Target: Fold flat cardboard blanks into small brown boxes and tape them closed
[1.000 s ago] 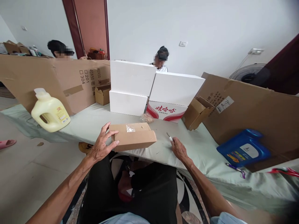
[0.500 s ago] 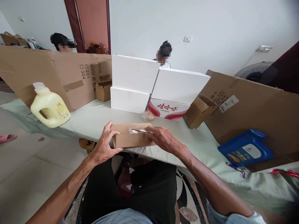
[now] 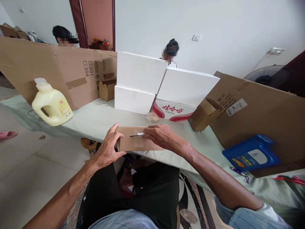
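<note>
A small brown cardboard box (image 3: pixel 152 144) lies at the table's front edge, with clear tape (image 3: pixel 138 141) across its top. My left hand (image 3: pixel 111 144) grips the box's left end, thumb at the lower corner and fingers over the upper side. In my right hand (image 3: pixel 158 135) is a thin tool with a white handle (image 3: pixel 141 134) and a dark, narrow tip pointing left over the tape. What kind of tool it is, I cannot tell for sure. The right hand hides part of the box's top.
White boxes (image 3: pixel 140 71) stand behind, near a crumpled clear wrapper (image 3: pixel 152 117). A yellow jug (image 3: pixel 51 103) is at left, a blue bottle (image 3: pixel 251 153) at right. Large cardboard panels (image 3: pixel 90 73) flank the table (image 3: pixel 95 117). Two people are partly visible beyond.
My right hand and the tool have shifted slightly left over the box. The box's top now looks flat, with the tape lying across it. The view has shifted slightly.
</note>
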